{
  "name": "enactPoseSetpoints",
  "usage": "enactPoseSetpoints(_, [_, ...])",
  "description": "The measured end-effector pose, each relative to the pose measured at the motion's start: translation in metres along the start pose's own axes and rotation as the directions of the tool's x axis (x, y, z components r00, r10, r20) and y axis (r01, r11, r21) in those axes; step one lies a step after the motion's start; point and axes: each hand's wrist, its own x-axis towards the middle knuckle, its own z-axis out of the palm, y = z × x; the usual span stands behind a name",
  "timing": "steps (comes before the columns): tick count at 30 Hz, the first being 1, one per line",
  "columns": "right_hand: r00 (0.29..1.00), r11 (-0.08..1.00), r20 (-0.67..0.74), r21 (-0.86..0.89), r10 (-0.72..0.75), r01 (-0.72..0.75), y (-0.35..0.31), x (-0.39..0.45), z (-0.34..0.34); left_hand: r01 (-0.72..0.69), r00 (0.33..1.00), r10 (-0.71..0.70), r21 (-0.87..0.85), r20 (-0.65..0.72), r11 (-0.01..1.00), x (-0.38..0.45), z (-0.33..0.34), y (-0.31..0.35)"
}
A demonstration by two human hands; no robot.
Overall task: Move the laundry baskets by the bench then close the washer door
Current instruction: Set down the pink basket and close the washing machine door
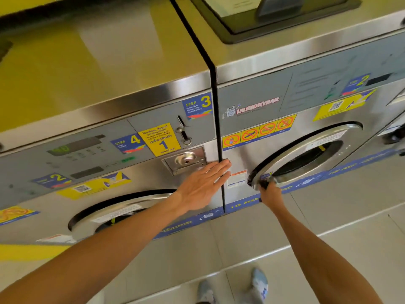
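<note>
Two big shiny washers fill the picture. The left washer [65, 84] takes up the left half, and the right washer [295, 62] takes up the right half. They stand just beside each other with a dark gap between them. The right washer's round door [291, 145] sits at middle right, and its glass is dark, so I cannot tell what is inside. The left hand [201, 187] lies flat in the middle of the picture, fingers straight, touching both washer fronts. The right hand [270, 190] curls its fingers around the black door handle [264, 183]. Two shoes [259, 281] stand on the floor at the bottom.
</note>
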Motion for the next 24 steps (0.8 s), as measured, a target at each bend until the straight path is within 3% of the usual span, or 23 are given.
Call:
enactPoseSetpoints(9, [0.992,0.999,-0.126,-0.054,-0.003,-0.004,0.052,-0.038,-0.015,0.019,1.0,-0.021,0.096,0.014,0.995,0.0,0.005,0.004])
enactPoseSetpoints(13, [0.994,0.996,-0.104,-0.083,0.022,-0.031,0.092,-0.062,-0.044,0.016,0.997,-0.026,0.118,0.077,0.993,0.001,-0.008,0.013])
enactPoseSetpoints(24, [0.997,0.965,-0.048,-0.252,0.066,-0.076,0.193,-0.092,-0.144,0.18,0.954,-0.193,0.074,0.231,0.981,0.017,-0.041,0.054])
